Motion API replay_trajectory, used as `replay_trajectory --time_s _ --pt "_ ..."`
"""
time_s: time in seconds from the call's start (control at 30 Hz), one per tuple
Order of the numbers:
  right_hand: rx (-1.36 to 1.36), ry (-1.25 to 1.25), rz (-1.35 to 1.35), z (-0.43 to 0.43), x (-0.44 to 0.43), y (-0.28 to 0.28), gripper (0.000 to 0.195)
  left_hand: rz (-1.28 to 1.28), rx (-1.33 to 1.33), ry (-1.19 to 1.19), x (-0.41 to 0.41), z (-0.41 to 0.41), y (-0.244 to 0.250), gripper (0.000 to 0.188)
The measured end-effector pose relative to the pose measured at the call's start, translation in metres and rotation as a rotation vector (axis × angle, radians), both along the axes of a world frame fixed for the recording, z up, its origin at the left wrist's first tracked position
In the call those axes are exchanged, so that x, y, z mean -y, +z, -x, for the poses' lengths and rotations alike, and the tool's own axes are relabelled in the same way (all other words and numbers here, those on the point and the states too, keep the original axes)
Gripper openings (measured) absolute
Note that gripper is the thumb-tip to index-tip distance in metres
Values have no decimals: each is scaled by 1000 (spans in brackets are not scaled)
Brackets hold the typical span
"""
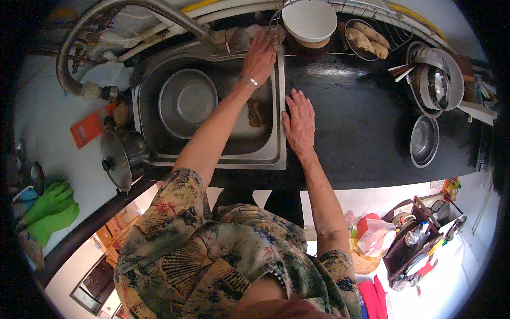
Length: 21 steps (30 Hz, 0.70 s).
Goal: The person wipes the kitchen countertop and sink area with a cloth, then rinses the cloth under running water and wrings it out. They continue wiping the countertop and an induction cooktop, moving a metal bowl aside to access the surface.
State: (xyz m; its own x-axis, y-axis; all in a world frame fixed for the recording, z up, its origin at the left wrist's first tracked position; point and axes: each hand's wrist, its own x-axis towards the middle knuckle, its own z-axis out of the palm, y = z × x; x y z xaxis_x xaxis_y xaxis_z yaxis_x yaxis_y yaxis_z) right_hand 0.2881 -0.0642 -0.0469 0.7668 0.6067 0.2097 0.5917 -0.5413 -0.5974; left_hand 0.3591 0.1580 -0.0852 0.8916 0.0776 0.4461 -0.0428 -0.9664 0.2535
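My left hand (pixel 261 58) reaches across the stainless steel sink (pixel 281 147) to its back rim. Its fingertips are at a pale, crumpled item (pixel 253 31) beside the wire rack (pixel 275 24); whether they grip anything is hidden. Flat on the black countertop (pixel 350 119), just right of the sink, lies my right hand (pixel 299 121), fingers slightly apart and holding nothing. A round metal basin (pixel 187 103) sits in the sink's left half. Under my left forearm's right side, a brown patch or object (pixel 258 113) shows on the sink bottom.
A white bowl (pixel 310 22) and a dish of ginger roots (pixel 366 39) stand at the back. Stacked bowls (pixel 438 81) and a metal bowl (pixel 424 141) are at right. The curved faucet (pixel 63 52), lidded pot (pixel 117 159) and green rubber gloves (pixel 51 211) are at left.
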Motion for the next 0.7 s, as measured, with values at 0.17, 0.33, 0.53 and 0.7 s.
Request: replay_trajectory --time_s 0.17,0.33,0.53,0.7 --pt "12 -4 23 -1 1 1 40 -45 -21 -27 -5 -7 -3 46" --pt "-3 -13 12 -1 2 -2 39 -2 -26 44 -15 -1 -8 47" --pt "30 7 0 -1 2 -1 40 135 -114 356 -9 18 2 49" --pt "3 -2 -2 -1 2 -3 39 78 -115 329 6 38 18 54"
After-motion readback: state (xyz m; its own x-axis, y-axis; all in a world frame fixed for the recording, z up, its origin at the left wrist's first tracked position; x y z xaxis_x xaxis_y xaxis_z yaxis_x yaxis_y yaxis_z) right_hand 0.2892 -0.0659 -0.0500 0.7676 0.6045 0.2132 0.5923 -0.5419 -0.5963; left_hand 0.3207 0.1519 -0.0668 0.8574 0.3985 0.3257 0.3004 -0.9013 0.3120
